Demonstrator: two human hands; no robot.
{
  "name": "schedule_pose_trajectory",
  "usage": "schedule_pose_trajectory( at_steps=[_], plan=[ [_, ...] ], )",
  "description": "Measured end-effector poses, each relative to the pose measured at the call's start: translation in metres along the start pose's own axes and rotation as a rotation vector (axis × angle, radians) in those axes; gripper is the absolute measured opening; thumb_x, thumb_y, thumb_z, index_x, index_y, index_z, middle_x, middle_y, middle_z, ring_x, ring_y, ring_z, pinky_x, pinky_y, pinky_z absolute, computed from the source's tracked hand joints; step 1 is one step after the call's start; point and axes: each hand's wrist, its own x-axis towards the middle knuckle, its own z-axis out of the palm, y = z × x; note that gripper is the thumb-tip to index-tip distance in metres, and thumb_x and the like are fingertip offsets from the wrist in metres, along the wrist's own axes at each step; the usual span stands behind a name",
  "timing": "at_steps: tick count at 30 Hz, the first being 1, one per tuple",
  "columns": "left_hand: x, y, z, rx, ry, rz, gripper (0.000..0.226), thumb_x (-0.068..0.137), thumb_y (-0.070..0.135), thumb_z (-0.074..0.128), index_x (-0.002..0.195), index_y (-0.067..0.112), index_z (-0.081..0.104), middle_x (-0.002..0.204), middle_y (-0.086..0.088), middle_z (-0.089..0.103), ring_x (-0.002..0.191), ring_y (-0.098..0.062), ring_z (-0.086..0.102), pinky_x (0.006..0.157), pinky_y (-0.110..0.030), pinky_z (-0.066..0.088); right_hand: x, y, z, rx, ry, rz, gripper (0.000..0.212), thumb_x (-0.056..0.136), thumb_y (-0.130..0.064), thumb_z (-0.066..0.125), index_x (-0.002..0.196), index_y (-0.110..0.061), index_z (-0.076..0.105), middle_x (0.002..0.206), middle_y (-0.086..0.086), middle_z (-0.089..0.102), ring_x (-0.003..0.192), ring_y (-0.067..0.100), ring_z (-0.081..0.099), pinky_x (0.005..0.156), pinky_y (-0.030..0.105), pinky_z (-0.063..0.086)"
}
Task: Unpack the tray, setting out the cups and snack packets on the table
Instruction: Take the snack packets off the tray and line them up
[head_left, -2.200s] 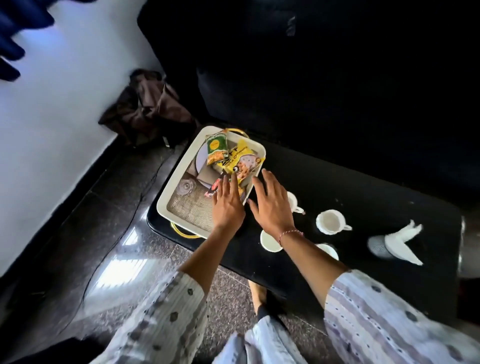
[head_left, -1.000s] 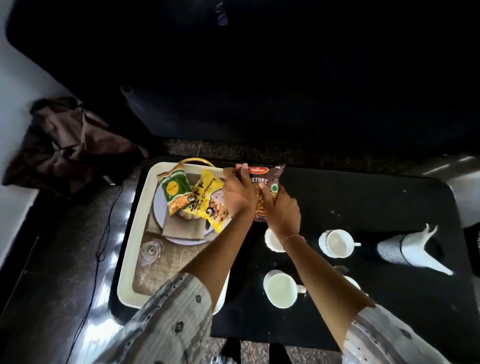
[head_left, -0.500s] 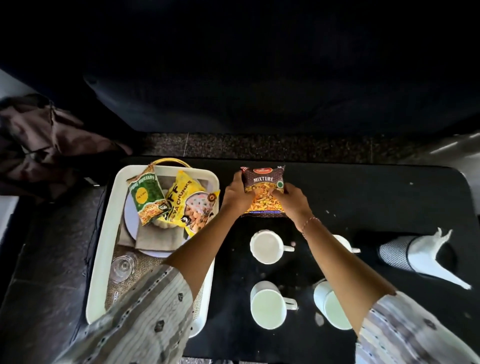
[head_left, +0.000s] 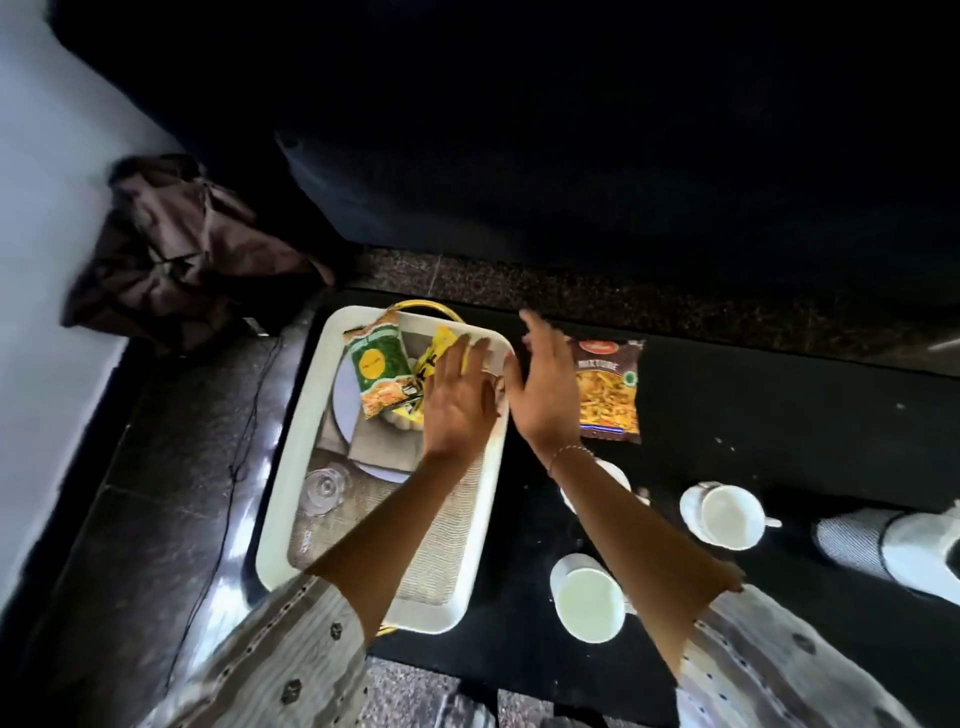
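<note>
A white tray (head_left: 291, 467) sits at the left end of the black table (head_left: 779, 405). In its far part lie a green snack packet (head_left: 376, 371) and a yellow packet (head_left: 434, 358), mostly hidden under my left hand (head_left: 457, 400), which hovers flat with straight fingers. My right hand (head_left: 543, 389) is open beside it, above the tray's right rim, holding nothing. A brown mixture packet (head_left: 609, 387) lies flat on the table just right of my right hand. White cups stand on the table: one (head_left: 589, 597) near me, one (head_left: 727, 514) further right, one partly hidden behind my right forearm.
In the tray there are also a plate (head_left: 345, 405), a folded napkin, a small glass (head_left: 322, 488) and a burlap mat. A grey-and-white holder (head_left: 883, 540) lies at the table's right edge. A brown bag (head_left: 176, 254) sits on the floor by the wall; a dark sofa stands behind.
Both hands carried the mixture packet from the tray, laid it on the table, let go, and moved back left over the tray's packets.
</note>
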Motion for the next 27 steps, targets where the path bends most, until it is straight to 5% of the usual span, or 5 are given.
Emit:
schedule_pose_trajectory(
  at_steps=[4,9,13,24,27],
  plan=[
    [0.003,-0.060,-0.032,-0.049,0.108,-0.368,0.048,0.091,0.011,0.046,0.138,0.002,0.037,0.144,-0.025,0.035,0.132,-0.039,0.034,0.104,-0.051,0.034,0.000,-0.036,0.049,-0.034,-0.210,-0.029,0.050,0.089,-0.020,0.052,0.136,-0.010,0.039,0.127,0.016,0.051,0.117,0.034,0.047,0.096,0.045,0.043],
    [0.028,-0.109,-0.048,-0.595,0.005,-0.759,0.042,0.096,0.015,0.040,0.136,0.003,0.036,0.139,-0.022,0.044,0.129,-0.035,0.043,0.104,-0.039,0.038,0.015,-0.053,0.097,-0.098,-0.320,0.085,0.057,0.091,-0.029,0.051,0.138,-0.003,0.033,0.129,0.023,0.049,0.119,0.039,0.046,0.094,0.045,0.041],
    [0.044,-0.118,-0.052,-1.144,0.035,-0.998,0.020,0.096,0.013,0.038,0.096,0.007,0.057,0.066,-0.004,0.071,0.069,-0.020,0.063,0.052,-0.019,0.051,0.030,-0.054,0.115,-0.031,-0.414,0.113,0.052,0.091,-0.028,0.053,0.134,-0.001,0.040,0.125,0.024,0.057,0.117,0.039,0.052,0.096,0.042,0.043],
    [0.040,-0.072,-0.062,-1.130,-0.187,-0.744,0.015,0.095,0.020,0.048,0.083,0.021,0.057,0.080,-0.001,0.064,0.073,-0.017,0.059,0.063,-0.026,0.042,0.032,-0.044,0.049,0.682,-0.382,0.489,0.038,0.083,0.005,0.060,0.120,0.004,0.055,0.118,0.024,0.062,0.092,0.024,0.060,0.083,0.033,0.054],
    [0.041,-0.042,-0.056,-1.100,-0.245,-0.693,0.022,0.095,0.020,0.049,0.113,0.011,0.055,0.104,-0.009,0.060,0.096,-0.023,0.055,0.074,-0.031,0.041,0.029,-0.030,0.011,0.753,-0.426,0.521,0.042,0.083,0.011,0.049,0.123,-0.002,0.054,0.104,0.015,0.064,0.079,0.018,0.061,0.062,0.019,0.050]
  ],
)
